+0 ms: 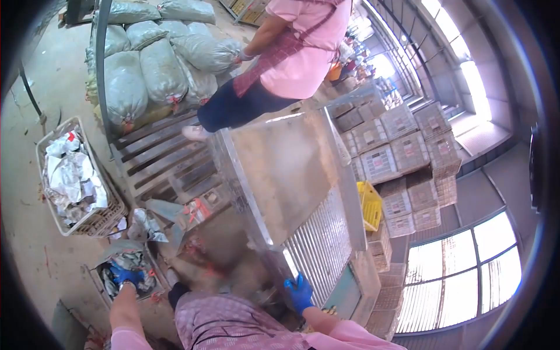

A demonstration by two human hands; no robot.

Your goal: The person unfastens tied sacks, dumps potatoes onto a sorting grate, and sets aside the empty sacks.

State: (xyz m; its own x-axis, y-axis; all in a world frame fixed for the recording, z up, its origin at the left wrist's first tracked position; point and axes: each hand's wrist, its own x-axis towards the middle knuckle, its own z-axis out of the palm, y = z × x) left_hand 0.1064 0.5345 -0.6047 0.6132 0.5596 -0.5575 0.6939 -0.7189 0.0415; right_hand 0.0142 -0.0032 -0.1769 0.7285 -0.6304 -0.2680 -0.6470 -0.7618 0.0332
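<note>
My left hand (124, 273), in a blue glove, reaches down into a small bin (149, 293) of crumpled grey-green sacking (129, 258). Its fingers look spread on the sacking, and nothing is visibly lifted in them. My right hand (300, 293), also gloved in blue, rests at the near metal rim of a large table-like frame (248, 201). Its fingers are apart and touch the edge beside the ridged metal surface (318, 248). Farther up, the frame carries a flat, dusty tan surface (286, 157).
Another person (303, 58) in pink stands beyond the frame, a hand at a stuffed sack (207, 52). Full sacks (163, 73) lie on a slatted pallet (160, 157). A crate (111, 213) of scraps stands left. Stacked crates (402, 146) and a yellow crate (368, 204) stand right.
</note>
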